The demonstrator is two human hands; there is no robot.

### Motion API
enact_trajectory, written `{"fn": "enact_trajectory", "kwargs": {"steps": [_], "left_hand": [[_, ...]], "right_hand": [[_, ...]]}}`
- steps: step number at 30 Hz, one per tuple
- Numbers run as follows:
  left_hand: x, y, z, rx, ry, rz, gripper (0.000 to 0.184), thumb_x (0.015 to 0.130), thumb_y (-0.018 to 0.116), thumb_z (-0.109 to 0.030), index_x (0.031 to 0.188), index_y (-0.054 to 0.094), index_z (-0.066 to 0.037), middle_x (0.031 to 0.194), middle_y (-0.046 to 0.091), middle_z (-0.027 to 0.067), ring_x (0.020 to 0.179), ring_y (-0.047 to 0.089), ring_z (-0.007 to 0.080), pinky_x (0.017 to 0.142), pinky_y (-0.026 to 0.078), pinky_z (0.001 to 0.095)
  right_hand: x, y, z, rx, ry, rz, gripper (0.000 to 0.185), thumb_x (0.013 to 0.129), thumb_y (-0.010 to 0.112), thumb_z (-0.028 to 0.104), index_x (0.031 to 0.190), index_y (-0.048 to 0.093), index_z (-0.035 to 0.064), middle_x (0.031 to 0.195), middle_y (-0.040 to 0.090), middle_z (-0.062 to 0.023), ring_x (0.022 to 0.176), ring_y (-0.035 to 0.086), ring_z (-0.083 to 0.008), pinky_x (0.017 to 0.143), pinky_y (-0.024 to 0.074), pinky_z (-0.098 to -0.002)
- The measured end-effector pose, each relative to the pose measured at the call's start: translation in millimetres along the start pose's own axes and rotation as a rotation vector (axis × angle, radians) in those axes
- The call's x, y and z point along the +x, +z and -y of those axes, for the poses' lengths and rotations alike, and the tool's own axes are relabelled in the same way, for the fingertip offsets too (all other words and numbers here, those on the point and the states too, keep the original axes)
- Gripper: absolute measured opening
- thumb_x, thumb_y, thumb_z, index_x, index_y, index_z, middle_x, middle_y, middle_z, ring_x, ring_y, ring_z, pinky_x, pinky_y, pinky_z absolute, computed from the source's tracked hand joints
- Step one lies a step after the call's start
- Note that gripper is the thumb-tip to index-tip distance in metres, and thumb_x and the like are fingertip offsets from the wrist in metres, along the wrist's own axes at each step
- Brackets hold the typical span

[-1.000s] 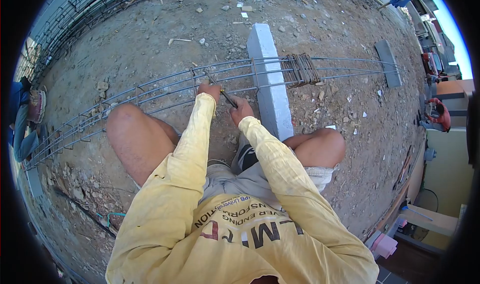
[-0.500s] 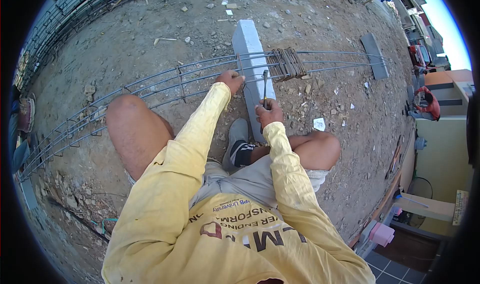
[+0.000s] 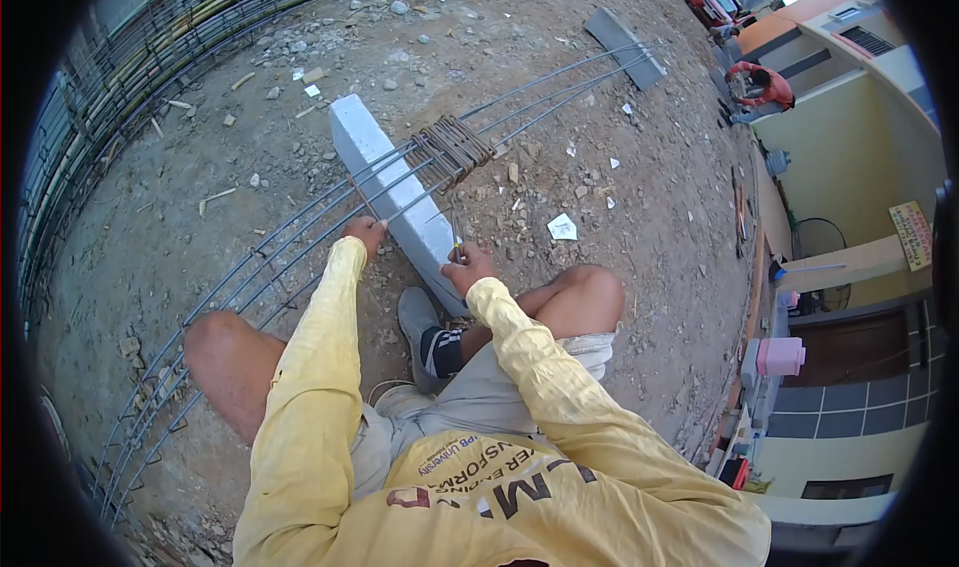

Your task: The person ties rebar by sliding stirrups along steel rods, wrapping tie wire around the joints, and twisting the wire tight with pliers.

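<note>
A long rebar cage [image 3: 262,254] runs diagonally before me, its bars resting across a pale grey concrete block [image 3: 362,132]. Beside that block, a bundle of rusty stirrups [image 3: 452,152] is gathered around the bars. My left hand [image 3: 365,235] is closed at the lower corner of a single stirrup [image 3: 362,199], by the block's left side. In my closed right hand [image 3: 468,265] is a thin tying hook [image 3: 457,242] with a yellow part on its handle. Its tip is hard to make out against the block and ground.
A second grey block [image 3: 624,47] supports the bars' far end. More rebar cages [image 3: 130,97] lie at the upper left. Stones and white tile shards [image 3: 561,227] litter the dirt. A person in red [image 3: 767,87] crouches by the house at right.
My view has turned, so the cage now slants up to the right. The tying hook looks shorter and tilted, while both hands keep their places near the block.
</note>
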State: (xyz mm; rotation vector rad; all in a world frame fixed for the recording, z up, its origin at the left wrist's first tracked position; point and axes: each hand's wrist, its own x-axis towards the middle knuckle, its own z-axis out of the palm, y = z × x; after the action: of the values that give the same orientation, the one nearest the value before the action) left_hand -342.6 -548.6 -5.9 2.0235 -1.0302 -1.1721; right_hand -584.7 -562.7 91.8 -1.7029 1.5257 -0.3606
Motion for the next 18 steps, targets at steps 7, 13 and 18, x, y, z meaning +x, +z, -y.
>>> {"fn": "enact_trajectory", "kwargs": {"steps": [7, 13, 18], "left_hand": [[22.1, 4.4, 18.4, -0.194, -0.095, 0.117, 0.04, 0.092, 0.054, -0.045, 0.091, 0.067, -0.007, 0.076, 0.066, 0.0039, 0.064, 0.056, 0.0148, 0.062, 0.045, 0.0338], [23.5, 5.0, 19.0, -0.265, -0.07, 0.129, 0.041, 0.093, 0.054, -0.046, 0.097, 0.068, -0.007, 0.074, 0.065, 0.0019, 0.059, 0.053, 0.0132, 0.056, 0.042, 0.0323], [19.8, -4.2, -1.7, -0.023, -0.103, 0.128, 0.041, 0.094, 0.053, -0.038, 0.104, 0.068, -0.002, 0.093, 0.07, 0.01, 0.082, 0.064, 0.0218, 0.08, 0.048, 0.0364]], "right_hand": [[-22.4, -16.4, 48.5, -0.322, 0.082, 0.215, 0.045, 0.072, 0.063, 0.025, 0.117, 0.061, 0.0215, 0.117, 0.059, -0.0163, 0.116, 0.05, -0.0413, 0.099, 0.0381, -0.0553], [-35.5, -6.1, 35.1, -0.593, -0.117, 0.17, 0.049, 0.072, 0.063, 0.023, 0.12, 0.063, 0.0295, 0.128, 0.053, -0.012, 0.127, 0.039, -0.036, 0.106, 0.023, -0.0619], [-44.2, -2.0, 20.4, -0.793, -0.252, 0.137, 0.047, 0.071, 0.065, 0.022, 0.117, 0.064, 0.0285, 0.127, 0.053, -0.0097, 0.127, 0.038, -0.0338, 0.106, 0.0189, -0.0643]]}}
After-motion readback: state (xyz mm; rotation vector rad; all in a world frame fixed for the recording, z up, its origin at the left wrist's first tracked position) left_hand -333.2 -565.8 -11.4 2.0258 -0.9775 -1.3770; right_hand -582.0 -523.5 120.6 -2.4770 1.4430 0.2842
